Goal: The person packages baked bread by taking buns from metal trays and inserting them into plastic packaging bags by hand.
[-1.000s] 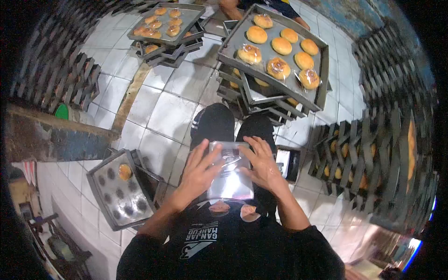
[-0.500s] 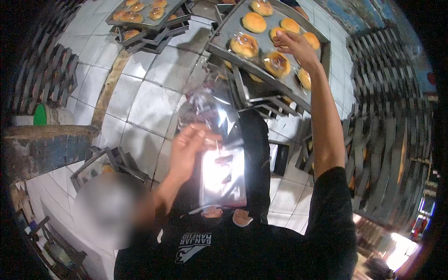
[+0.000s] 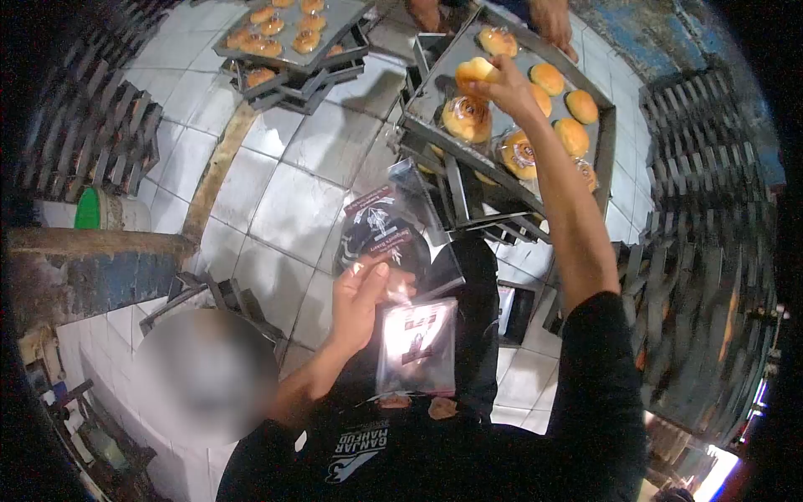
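Note:
My left hand (image 3: 361, 299) pinches a clear printed plastic bag (image 3: 386, 230), held up and spread above my lap. Just below it, a stack of similar plastic bags (image 3: 416, 350) lies on my lap, bright with glare. My right arm reaches out over a metal tray (image 3: 422, 107). There, the fingers of my right hand (image 3: 508, 90) are closed on a round golden bun (image 3: 475, 74). Several buns rest in this tray; some are bare, like one bun (image 3: 571, 136), and others sit in clear bags, like a wrapped bun (image 3: 466, 119).
Another person's hand (image 3: 552, 23) is at the tray's far edge. More trays lie stacked crosswise beneath it. At the upper left stands a second stack with a tray of buns (image 3: 276, 33). Stacked dark trays (image 3: 707, 151) line the right side. A green-rimmed bucket (image 3: 109, 209) is at left.
My right hand has closed on a bun and lifted it, moving left over the tray. The bag in my left hand now stands more upright and spread. Another person's hands have come into view.

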### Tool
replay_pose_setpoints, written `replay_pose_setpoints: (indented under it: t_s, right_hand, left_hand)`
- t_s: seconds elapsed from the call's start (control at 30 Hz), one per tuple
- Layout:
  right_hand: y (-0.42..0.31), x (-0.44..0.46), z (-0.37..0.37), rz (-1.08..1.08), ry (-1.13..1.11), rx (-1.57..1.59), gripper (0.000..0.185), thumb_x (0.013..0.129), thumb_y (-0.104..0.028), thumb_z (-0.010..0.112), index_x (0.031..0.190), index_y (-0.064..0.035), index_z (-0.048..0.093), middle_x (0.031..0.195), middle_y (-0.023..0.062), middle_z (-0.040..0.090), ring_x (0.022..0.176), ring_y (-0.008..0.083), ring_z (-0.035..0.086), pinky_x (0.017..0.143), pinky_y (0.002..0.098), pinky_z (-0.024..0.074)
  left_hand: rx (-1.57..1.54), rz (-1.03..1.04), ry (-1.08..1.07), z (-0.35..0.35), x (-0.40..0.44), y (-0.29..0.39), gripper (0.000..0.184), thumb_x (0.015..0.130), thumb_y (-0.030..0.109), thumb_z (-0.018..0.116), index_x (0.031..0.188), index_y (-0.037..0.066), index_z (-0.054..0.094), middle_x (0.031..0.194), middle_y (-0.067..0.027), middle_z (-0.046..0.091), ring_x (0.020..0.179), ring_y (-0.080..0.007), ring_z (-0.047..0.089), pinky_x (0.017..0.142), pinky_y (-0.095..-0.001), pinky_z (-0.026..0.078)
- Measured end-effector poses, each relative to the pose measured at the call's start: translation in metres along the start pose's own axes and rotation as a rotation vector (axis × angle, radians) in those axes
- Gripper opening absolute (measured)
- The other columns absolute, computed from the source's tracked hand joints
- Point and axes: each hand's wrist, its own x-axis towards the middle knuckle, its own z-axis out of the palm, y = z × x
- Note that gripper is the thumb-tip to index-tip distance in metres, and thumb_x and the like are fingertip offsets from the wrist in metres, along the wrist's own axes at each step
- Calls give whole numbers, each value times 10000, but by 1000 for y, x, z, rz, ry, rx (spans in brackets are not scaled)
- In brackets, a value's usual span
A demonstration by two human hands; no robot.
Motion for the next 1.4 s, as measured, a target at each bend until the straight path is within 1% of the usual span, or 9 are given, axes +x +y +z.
replay_pose_setpoints:
  t_s: [0.17,0.27,0.6,0.8,0.9,0.93,1.03,1.13,1.4]
  right_hand:
    - [-84,-134,-23,-203,373,684,728,854,-231,830,1433,-41,432,1274,126,633,1146,225,620,963,382,498]
    - [-121,-204,-32,105,75,780,759,868,-194,812,1487,-64,392,1300,105,629,1167,183,611,965,369,505]
    - [-122,-342,57,-729,304,-102,531,713,103,767,1200,-13,592,1227,172,639,1199,383,621,1029,446,514]
    - [-152,-339,55,-672,433,-188,515,695,68,769,1170,-42,605,1216,156,648,1153,328,641,1044,505,491]
    - [-174,-353,95,-512,221,25,660,702,56,731,1338,-26,575,1312,182,626,1303,366,568,1155,570,364]
    - [-170,-353,108,-526,225,7,663,721,63,707,1362,-24,562,1332,189,615,1327,377,544,1163,577,348]
    - [-159,-343,127,-557,221,-76,667,773,31,661,1423,-20,518,1401,213,571,1395,402,470,1193,591,290]
    - [-162,-334,101,-574,145,-111,672,806,-74,656,1453,-33,480,1456,233,528,1438,417,404,1220,610,211]
    - [-187,-311,65,-645,118,-166,420,799,-6,704,1208,-45,618,1242,176,632,1231,390,572,1174,569,318]
  left_hand:
    - [-78,83,83,-2,-2,13,348,1094,285,452,1269,-5,534,1199,-227,696,1065,-289,713,862,-398,592]
    - [-214,79,108,2,13,35,296,1070,254,514,1228,5,541,1267,-215,667,1131,-304,688,896,-429,581]
    - [-310,-35,-46,27,51,25,351,987,332,670,1188,52,607,1191,-117,702,1073,-237,682,901,-442,566]
    - [-358,-114,-185,56,-7,44,340,1017,384,542,1202,123,660,1226,-80,693,1111,-232,668,934,-437,554]
    - [-469,-204,-77,17,10,48,396,1036,334,503,1268,33,615,1270,-137,663,1159,-266,643,1020,-427,516]
    - [-496,-153,-383,-26,31,31,417,1058,335,466,1326,39,589,1312,-136,642,1210,-259,619,1066,-416,486]
    - [-307,15,19,32,-23,20,464,1090,360,381,1375,38,554,1372,-152,606,1276,-255,577,1124,-420,434]
    - [-392,123,-188,27,-23,25,444,1080,341,476,1422,59,502,1402,-112,586,1304,-232,553,1134,-410,415]
    - [-547,201,-50,51,15,28,597,1051,586,415,1348,83,538,1278,-105,637,1153,-268,632,1002,-445,521]
